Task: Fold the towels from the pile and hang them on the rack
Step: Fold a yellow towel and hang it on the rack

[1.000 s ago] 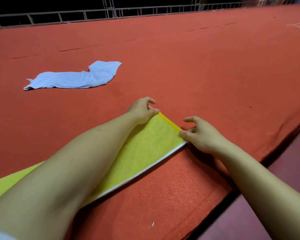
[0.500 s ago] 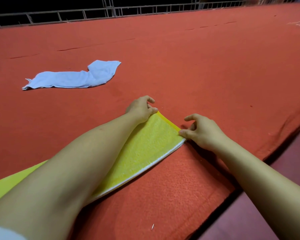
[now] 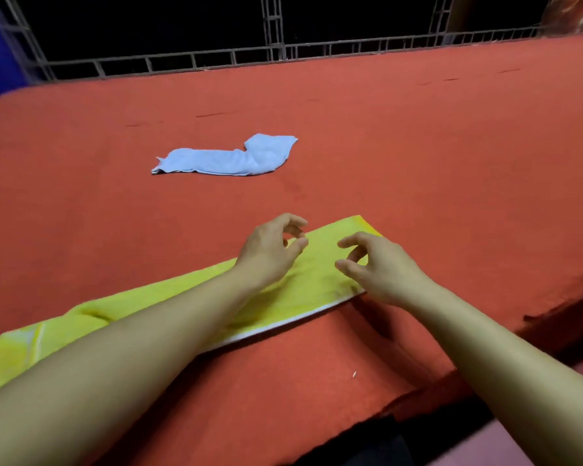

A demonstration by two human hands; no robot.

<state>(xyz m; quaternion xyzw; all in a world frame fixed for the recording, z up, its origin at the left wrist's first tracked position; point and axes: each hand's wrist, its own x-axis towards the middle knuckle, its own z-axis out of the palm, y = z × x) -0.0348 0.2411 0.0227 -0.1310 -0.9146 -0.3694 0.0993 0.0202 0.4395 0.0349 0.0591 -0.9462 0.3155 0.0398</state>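
A long yellow towel (image 3: 320, 274), fuzzy terry with a white near edge, lies flat on the near part of the bench (image 3: 418, 163), a red felt-like surface. Above it hover the left hand (image 3: 270, 250) and right hand (image 3: 381, 267), fingers loosely curled, holding nothing. Farther off lies a crumpled pale blue towel (image 3: 229, 158); a metal railing (image 3: 283, 52) runs along the far edge.

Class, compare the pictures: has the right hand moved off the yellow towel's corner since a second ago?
Yes. The right hand has let go of the corner and now hovers, fingers loosely curled, over the yellow towel, further in from its end.
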